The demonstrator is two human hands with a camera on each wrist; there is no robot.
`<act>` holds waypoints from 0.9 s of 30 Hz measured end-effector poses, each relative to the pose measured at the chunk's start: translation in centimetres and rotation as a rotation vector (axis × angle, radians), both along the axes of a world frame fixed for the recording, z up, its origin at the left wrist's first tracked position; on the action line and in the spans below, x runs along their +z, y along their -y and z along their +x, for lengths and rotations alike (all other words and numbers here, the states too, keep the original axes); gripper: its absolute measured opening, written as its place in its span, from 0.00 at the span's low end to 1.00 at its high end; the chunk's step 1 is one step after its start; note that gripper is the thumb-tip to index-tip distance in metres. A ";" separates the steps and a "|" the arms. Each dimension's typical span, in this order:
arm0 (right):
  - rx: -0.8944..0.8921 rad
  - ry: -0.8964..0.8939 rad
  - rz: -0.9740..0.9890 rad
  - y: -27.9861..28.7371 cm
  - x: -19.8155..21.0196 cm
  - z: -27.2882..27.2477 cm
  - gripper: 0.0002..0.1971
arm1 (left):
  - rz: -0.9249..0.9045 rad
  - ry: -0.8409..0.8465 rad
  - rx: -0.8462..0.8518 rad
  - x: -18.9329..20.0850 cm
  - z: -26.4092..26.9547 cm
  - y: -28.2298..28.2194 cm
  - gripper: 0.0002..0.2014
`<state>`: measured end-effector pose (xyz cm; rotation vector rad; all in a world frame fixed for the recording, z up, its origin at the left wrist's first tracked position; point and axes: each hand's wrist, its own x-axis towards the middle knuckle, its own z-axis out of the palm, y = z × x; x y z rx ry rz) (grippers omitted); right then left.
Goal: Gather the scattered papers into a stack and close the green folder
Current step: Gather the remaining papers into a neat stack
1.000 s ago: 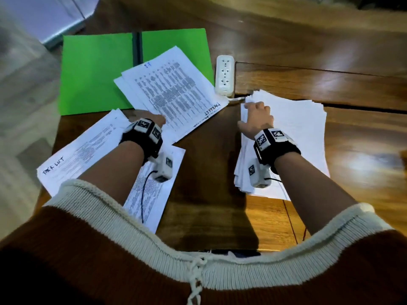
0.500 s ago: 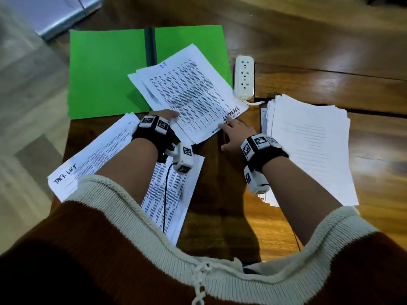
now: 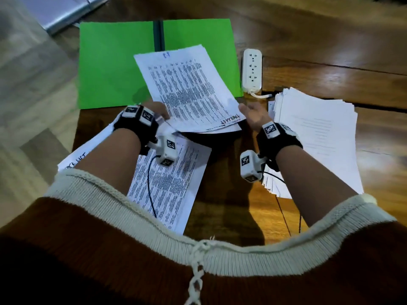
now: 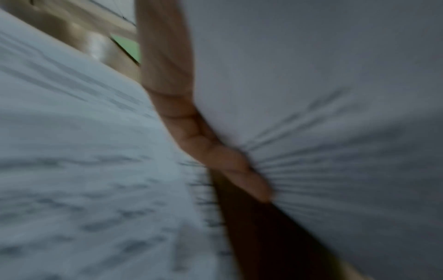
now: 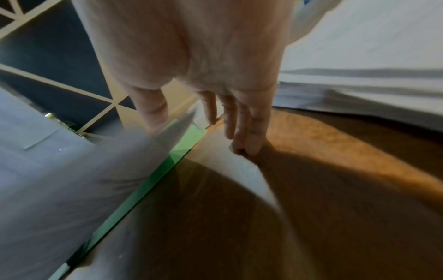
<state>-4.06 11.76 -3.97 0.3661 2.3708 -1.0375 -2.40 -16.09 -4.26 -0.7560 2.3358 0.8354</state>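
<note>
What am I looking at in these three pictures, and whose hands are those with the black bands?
No machine here: a person works with bare hands, wearing cameras on the head and on both wrists. The wide picture is the head view; the blurry close-ups look along each hand. On the brown wooden table lie an open green folder, a white power strip, a tall stack of white papers and loose printed sheets. The left hand grips a small sheaf of printed pages, lifting its near edge; the right hand reaches for its other corner with relaxed fingers.

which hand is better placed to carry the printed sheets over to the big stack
Left, probably. The left hand already grips the printed sheets; the right hand is open beside them, nearer the big stack.
</note>
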 end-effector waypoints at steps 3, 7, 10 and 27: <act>-0.139 -0.003 -0.064 -0.8 -2.0 0.9 0.49 | 0.078 -0.038 0.039 0.4 1.9 0.5 0.21; -0.158 0.132 -0.216 -0.3 0.4 3.1 0.21 | 0.348 -0.053 0.059 1.4 4.4 -0.2 0.20; -0.124 0.142 -0.148 -1.0 0.4 3.8 0.21 | 0.418 -0.074 0.050 1.6 5.3 -1.1 0.17; -0.068 -0.141 0.386 -3.7 1.5 4.7 0.16 | -0.388 0.257 -0.107 -0.5 9.0 0.6 0.70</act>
